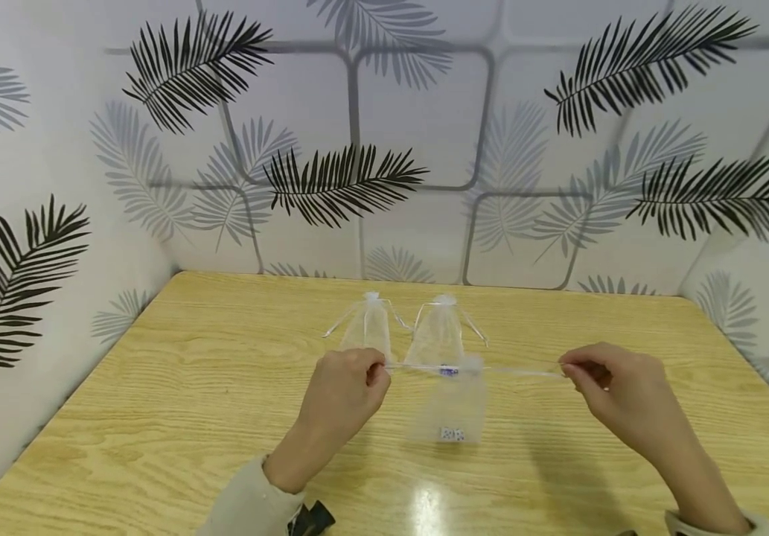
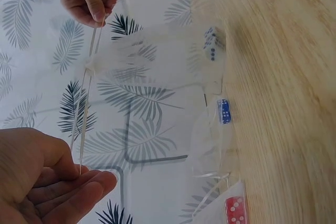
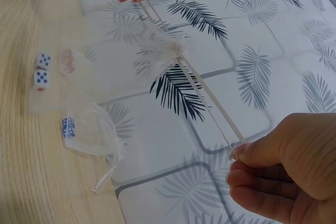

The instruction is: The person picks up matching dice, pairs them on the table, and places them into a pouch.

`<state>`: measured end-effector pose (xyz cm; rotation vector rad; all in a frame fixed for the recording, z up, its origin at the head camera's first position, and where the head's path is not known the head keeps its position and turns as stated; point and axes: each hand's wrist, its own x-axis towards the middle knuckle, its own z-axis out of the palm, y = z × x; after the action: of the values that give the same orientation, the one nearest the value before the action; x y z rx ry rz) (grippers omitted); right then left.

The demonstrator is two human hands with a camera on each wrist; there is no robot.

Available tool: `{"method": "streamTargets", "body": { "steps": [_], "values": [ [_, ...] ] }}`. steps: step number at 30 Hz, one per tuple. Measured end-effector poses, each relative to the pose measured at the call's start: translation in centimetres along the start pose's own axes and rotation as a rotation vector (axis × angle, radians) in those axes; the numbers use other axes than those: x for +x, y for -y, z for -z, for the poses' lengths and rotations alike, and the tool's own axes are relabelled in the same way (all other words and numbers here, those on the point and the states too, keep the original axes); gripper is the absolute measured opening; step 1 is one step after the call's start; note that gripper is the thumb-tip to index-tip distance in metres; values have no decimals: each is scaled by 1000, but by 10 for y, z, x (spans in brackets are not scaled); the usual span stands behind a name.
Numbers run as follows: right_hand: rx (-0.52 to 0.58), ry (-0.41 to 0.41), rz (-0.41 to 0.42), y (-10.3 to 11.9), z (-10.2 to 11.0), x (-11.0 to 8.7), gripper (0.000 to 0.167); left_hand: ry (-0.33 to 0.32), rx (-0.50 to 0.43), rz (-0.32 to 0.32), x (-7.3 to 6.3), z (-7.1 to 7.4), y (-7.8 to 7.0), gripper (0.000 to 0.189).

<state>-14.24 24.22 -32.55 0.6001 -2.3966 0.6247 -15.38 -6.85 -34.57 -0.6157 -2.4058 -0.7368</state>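
Observation:
A sheer white drawstring pouch point(image 1: 447, 406) stands upright between my hands, its neck gathered tight. Two white dice with blue dots point(image 1: 451, 434) lie at its bottom. My left hand point(image 1: 347, 387) pinches the drawstring loop on the left between thumb and fingers. On the other side, my right hand point(image 1: 625, 387) pinches the opposite drawstring end point(image 1: 525, 371). Both cords are stretched taut and nearly level. The right wrist view shows the bunched pouch neck point(image 3: 176, 51) midway along the cords.
Behind the held pouch, two similar tied pouches lie on the wooden table point(image 1: 190, 409). The left pouch point(image 1: 367, 327) holds red dice point(image 2: 236, 210); the right pouch point(image 1: 438, 335) holds blue dice point(image 2: 224, 111). A leaf-patterned wall covering point(image 1: 417, 119) rises at the table's back edge.

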Motion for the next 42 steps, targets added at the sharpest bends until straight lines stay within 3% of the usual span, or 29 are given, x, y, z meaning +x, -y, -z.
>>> {"method": "streamTargets", "body": {
  "steps": [5, 11, 20, 27, 33, 36, 42],
  "values": [
    [-18, -27, -30, -7, 8, 3, 19, 3, -15, -32, 5, -6, -6, 15],
    [-51, -66, -27, -22, 11, 8, 17, 37, -1, -65, 22, -13, -15, 15],
    [-58, -49, -108, -55, 23, 18, 11, 145, -26, -18, 55, -38, -24, 22],
    [-74, -13, -171, -75, 29, 28, 9, 220, 14, 3, 71, -60, -28, 19],
    [-72, -30, -186, -86, 17, 34, 9, 261, 37, 41, 80, -76, -21, 29],
    [-58, -28, -207, -92, 10, 37, 9, 252, 23, 61, 84, -83, -15, 35],
    [-22, -6, -285, -101, -3, 41, 17, 214, -57, 126, 94, -98, -2, 21]
  ]
}}
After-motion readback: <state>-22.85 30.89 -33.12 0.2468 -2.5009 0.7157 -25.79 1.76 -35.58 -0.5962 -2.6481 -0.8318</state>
